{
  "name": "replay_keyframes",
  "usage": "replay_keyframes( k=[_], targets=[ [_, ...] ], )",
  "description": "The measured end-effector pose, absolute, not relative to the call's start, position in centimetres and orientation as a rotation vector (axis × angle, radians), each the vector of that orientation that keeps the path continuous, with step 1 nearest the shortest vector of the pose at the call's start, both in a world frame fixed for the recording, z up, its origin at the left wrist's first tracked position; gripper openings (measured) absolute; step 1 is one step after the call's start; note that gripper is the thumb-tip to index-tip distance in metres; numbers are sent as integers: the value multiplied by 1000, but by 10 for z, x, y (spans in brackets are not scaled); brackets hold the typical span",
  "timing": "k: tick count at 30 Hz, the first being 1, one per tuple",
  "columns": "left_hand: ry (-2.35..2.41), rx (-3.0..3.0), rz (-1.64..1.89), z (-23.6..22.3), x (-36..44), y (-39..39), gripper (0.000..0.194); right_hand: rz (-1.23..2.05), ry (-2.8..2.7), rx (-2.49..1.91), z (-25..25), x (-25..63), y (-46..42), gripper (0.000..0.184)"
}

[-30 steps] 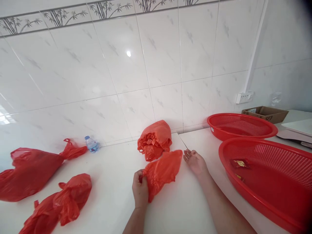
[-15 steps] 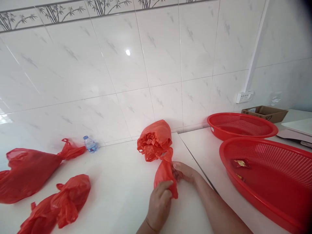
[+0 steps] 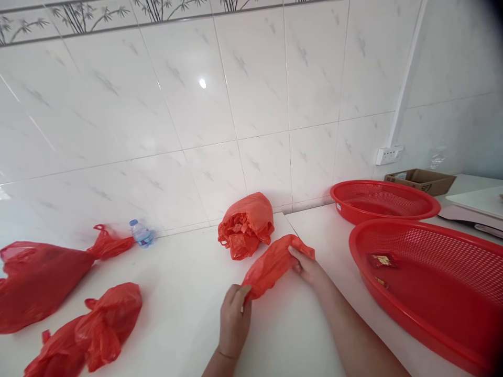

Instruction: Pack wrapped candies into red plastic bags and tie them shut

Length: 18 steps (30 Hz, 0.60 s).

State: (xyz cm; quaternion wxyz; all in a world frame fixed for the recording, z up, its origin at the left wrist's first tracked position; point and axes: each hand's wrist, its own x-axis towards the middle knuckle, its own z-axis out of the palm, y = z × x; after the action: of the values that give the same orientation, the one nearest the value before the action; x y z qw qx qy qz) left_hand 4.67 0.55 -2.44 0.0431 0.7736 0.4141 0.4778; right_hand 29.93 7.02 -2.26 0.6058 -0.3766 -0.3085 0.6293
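White wall tiles [image 3: 259, 104] with faint grey veining rise behind a white tabletop [image 3: 176, 309] in the head view, topped by a dark bamboo-patterned border [image 3: 168, 10]. Over the tabletop, the loose red bag [image 3: 273, 264] is stretched slantwise between two bare hands. The left hand [image 3: 234, 319] is closed in a pinch on its near left end, thumb and fingers together, with nearly all of the bag lying to the right of that grip. The right hand [image 3: 307, 266] is also closed on the plastic, thumb lying over it and fingers curled underneath, a little inside the far right end, so that a short corner sticks out past the thumb. Between the two grips the film is creased and slack. Just behind the bag, near the wall, sits a bulging red bundle [image 3: 251, 209], its open mouth full of crumpled red plastic. To the left are a clear bottle [image 3: 142, 234] with a blue cap, a big red sack [image 3: 47, 283] and a knotted red bag [image 3: 118, 314]. To the right, the near red basket [image 3: 436, 309] holds a small red packet [image 3: 382, 260]; behind it stand the far red basket [image 3: 383, 214] and an open cardboard box [image 3: 436, 184]
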Motion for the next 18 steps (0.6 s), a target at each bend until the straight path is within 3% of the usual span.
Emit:
replay_keyframes(
  k=[4, 18],
  targets=[
    [1483, 2009, 1667, -19, 26, 17, 11, 1480, -751, -872, -24, 305, 69, 37],
    [1627, 1384, 1736, -22, 11, 29, 6, 1506, -715, -745, -28, 305, 73, 24]
  ],
)
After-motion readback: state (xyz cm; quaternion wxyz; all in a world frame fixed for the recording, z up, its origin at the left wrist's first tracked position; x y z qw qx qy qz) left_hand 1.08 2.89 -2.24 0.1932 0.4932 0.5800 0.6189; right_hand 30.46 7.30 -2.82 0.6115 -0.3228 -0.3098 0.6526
